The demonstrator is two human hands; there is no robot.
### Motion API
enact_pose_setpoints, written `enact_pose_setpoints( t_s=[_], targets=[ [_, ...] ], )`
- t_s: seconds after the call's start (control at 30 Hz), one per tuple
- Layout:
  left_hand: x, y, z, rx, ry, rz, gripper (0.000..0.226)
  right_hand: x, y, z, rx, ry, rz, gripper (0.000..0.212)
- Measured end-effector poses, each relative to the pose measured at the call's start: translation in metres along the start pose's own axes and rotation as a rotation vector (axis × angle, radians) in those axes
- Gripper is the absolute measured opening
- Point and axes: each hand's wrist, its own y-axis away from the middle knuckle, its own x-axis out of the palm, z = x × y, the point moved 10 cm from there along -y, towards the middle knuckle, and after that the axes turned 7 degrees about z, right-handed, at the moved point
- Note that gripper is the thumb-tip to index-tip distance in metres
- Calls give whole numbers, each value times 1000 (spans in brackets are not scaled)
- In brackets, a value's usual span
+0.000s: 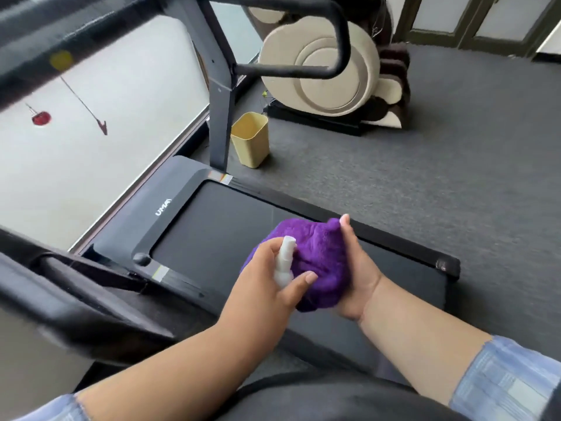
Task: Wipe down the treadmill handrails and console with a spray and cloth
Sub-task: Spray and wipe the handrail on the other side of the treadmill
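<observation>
a small white spray bottle [285, 262] stands nearly upright in the left hand [267, 278], its long axis running top to bottom with the nozzle end uppermost and tipped slightly toward the purple cloth [315, 262]. the left hand's fingers and thumb curl round the bottle's body, the thumb reaching across to touch the cloth. the right hand [355, 268] cups the bunched cloth from the right and underneath, fingers wrapped up its far side with a fingertip showing at the top. bottle and cloth touch, held between the two hands above the black treadmill belt [230, 220].

the treadmill's right side rail [403, 247] runs diagonally just beyond the hands, with open grey carpet [455, 165] past it. a dark handrail [48, 302], blurred, crosses the lower left near the left forearm. an upright post [223, 117] rises at the belt's far end, with a looped handrail [331, 41] branching right. a yellow bin [251, 139] sits beside the post, and a beige massage chair [321, 68] stands farther back.
</observation>
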Motion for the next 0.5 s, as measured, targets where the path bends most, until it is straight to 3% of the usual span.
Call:
enact_pose_setpoints(
  t_s=[0.1, 0.23, 0.3, 0.5],
  targets=[
    [-25, -20, 12, -43, 66, -172, 44, 6, -37, 39, -56, -53, 100, 107],
    [-47, -60, 21, -124, 73, -379, 54, -5, -92, 85, -24, -54, 102, 106],
    [-51, -89, 23, -170, 70, -428, 64, -13, -117, 115, 2, -65, 109, 104],
    [-49, -175, -3, -304, 93, -541, 57, -11, -154, 211, 144, 52, 244, 106]
  ],
)
